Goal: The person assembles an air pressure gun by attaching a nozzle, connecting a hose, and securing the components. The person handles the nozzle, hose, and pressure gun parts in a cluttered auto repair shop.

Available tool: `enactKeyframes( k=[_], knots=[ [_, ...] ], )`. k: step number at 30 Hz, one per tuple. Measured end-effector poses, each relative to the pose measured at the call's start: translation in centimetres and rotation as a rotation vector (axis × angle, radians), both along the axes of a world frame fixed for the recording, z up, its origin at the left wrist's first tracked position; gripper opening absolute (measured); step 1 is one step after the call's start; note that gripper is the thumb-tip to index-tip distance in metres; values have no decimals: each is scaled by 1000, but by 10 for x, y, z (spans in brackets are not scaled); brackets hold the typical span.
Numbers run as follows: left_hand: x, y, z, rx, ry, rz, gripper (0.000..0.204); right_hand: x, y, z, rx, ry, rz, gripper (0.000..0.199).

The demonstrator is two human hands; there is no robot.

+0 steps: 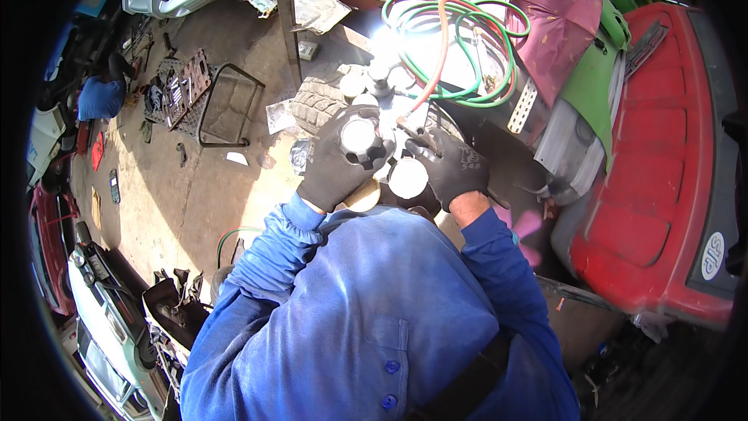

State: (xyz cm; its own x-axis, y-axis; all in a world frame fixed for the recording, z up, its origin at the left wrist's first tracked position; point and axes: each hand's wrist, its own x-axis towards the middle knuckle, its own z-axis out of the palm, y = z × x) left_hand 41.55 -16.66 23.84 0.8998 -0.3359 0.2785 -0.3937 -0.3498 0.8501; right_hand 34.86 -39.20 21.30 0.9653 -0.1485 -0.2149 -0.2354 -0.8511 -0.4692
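Black work gloves cover both of my hands. My left hand (pixel 343 157) is closed around a dark round cap with notched edges (pixel 359 137), its pale disc face turned up. My right hand (pixel 458 165) has its fingers bent around a slim dark tool (pixel 421 143), whose kind I cannot make out. Just below its fingertips is a pale round disc (pixel 407 178), apart from the cap. Beyond my hands lies a tyre (pixel 315 100), with more pale round pieces (pixel 352 83) on it, washed out by sunlight.
Green and red hoses (pixel 467 47) coil over bright panels ahead. A red bumper-like car part (pixel 647 156) stands at right, near maroon cloth (pixel 557 15). At left are an open socket set (pixel 187 90), a metal frame (pixel 230 105) and a crouching person in blue (pixel 101 97).
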Motion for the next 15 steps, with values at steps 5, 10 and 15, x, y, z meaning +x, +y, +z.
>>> enactKeyframes(
  k=[5,10,15],
  knots=[
    [-5,8,7,-44,137,31,43,2,2,4,-35,-165,130,59],
    [-10,17,10,-19,46,25,49,7,8,11,-9,15,129,60],
    [-8,25,8,-34,-35,-27,52,13,10,27,-66,-65,241,60]
  ],
)
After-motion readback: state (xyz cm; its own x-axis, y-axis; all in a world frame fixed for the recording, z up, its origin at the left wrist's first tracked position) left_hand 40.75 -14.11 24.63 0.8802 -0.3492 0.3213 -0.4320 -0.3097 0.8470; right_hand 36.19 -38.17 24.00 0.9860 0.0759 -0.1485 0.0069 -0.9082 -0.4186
